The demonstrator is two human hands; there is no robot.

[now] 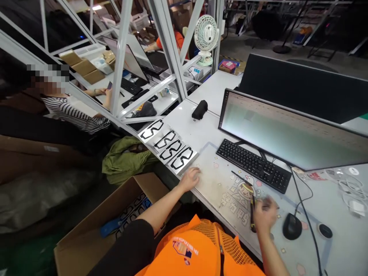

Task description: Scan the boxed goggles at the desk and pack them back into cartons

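Observation:
My left hand [189, 179] rests at the front edge of the desk mat, fingers loosely curled with a gap at the thumb and nothing visible in them. Just beyond it stand several white boxes [184, 159] in a row, each printed with a black frame-like outline. My right hand [266, 214] is over the mat, smeared by motion; a dark blur shows at its fingers, and I cannot make out whether they hold anything. Close by its left side lies a black and yellow tool [253, 214], resembling a utility knife. A thin black pen-like stick [241, 178] lies near the keyboard.
A keyboard [254, 163], monitor [287, 128], mouse [292, 226] and cable occupy the right side. A black pouch [199, 110] lies farther back. Below left, an open carton [94, 226] holds more boxes. Metal framing [169, 46] separates co-workers' desks.

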